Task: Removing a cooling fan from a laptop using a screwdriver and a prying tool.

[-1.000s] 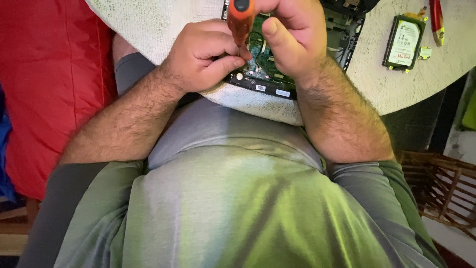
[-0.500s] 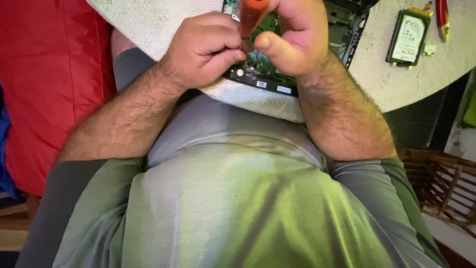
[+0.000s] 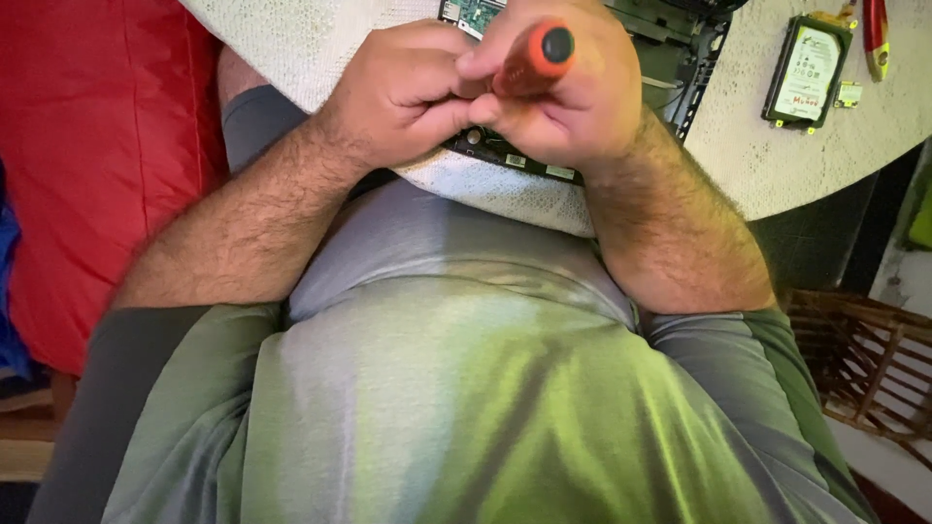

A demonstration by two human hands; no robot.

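Forearms lead up to both hands pressed together over the table edge. The right hand (image 3: 573,97) is wrapped tight around an orange screwdriver (image 3: 532,58), butt end up; the left hand (image 3: 403,92) is curled, fingertips touching it. Beneath them lies an opened laptop (image 3: 680,49); farther right, a hard drive (image 3: 808,70).

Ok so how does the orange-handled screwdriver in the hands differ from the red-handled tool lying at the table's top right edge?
The orange-handled screwdriver with a black end cap is gripped in the right hand, with the left hand closed beside it; the red-handled tool lies untouched on the white table. The screwdriver stands on end, cap toward the camera, over the opened green circuit board; the red tool lies flat beside the rectangular hard drive. Both have warm-coloured handles.
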